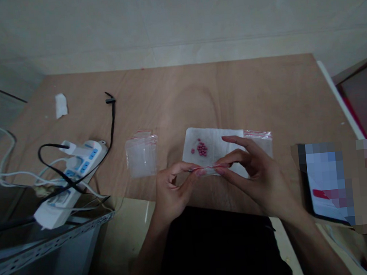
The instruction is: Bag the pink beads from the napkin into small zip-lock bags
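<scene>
Between my two hands is a small clear zip bag (209,170), its red-lined top edge stretched from one hand to the other. My left hand (177,188) pinches one end of that edge between thumb and forefinger. The other end is pinched by my right hand (252,172), whose forefinger sticks out apart. Just beyond the bag lies a white sheet (217,141) with a cluster of small red beads (202,148) on its left half. More clear zip bags (261,140) lie at the sheet's right end. What the held bag contains, I cannot tell.
Left of the sheet lies a stack of clear zip bags (142,156). A white power strip (74,181) with tangled cables occupies the table's left edge. A black cable (113,118) and a white scrap (61,106) lie farther back. A tablet-like screen (325,185), partly blurred, is at right.
</scene>
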`<state>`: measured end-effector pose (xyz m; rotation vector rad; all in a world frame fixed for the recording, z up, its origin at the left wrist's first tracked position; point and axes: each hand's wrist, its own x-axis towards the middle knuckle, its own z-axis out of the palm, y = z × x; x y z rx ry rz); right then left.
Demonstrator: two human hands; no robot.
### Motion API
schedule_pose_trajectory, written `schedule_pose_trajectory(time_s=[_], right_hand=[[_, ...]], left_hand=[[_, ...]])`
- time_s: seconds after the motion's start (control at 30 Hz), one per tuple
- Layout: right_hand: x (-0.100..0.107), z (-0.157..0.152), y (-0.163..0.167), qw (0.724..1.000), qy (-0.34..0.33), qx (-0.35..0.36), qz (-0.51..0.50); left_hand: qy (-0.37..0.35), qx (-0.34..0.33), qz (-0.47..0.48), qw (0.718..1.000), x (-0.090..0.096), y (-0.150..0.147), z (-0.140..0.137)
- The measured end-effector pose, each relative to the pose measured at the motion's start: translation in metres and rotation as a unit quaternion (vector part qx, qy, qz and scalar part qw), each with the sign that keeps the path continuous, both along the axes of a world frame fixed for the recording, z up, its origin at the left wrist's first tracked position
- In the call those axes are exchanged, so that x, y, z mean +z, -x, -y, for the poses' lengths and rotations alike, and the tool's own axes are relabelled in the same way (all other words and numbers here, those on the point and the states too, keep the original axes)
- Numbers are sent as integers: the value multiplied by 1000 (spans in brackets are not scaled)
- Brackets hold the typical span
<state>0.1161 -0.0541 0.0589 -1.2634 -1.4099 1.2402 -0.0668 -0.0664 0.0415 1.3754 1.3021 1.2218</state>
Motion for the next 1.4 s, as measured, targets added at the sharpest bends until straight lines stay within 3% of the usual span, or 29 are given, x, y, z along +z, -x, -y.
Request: schedule_pose_trajectory(time_s=[0.17, 0.4, 0.6, 0.7, 0.83, 0.93, 1.07, 1.2, 1.27, 1.33, 1.4], right_hand=[[-6, 3, 5, 999, 50, 4, -7], [-3, 8, 9, 1000, -5, -4, 20], [-6, 11, 12, 998, 24, 6, -52], [-7, 11, 11, 997, 29, 15, -69], [-6, 9, 3, 1000, 19, 17, -11], [-2, 7, -5, 998, -5, 18, 57], [6, 3, -20, 994, -26, 40, 98], [10, -2, -41, 992, -26, -53, 113], [11, -4, -52, 988, -19, -109, 111], [10, -7, -63, 983, 4, -161, 91], [8, -12, -75, 977, 44, -202, 60]], left_hand=[[-3, 9, -9, 1000, 1, -4, 3], [20, -50, 7, 999, 3, -5, 4], [-35, -44, -39, 998, 5, -10, 5], [-20, -69, -47, 996, 5, -9, 6], [18, -131, -65, 989, 8, -7, 6], [12, -129, -81, 988, 12, -6, 4], [-11, -70, -93, 993, 12, 3, -2], [-26, 83, -127, 988, -1, 27, -11], [-54, 200, -199, 958, -11, 43, -18], [-46, 299, -295, 906, -21, 59, -26], [6, 335, -362, 870, -29, 74, -32]])
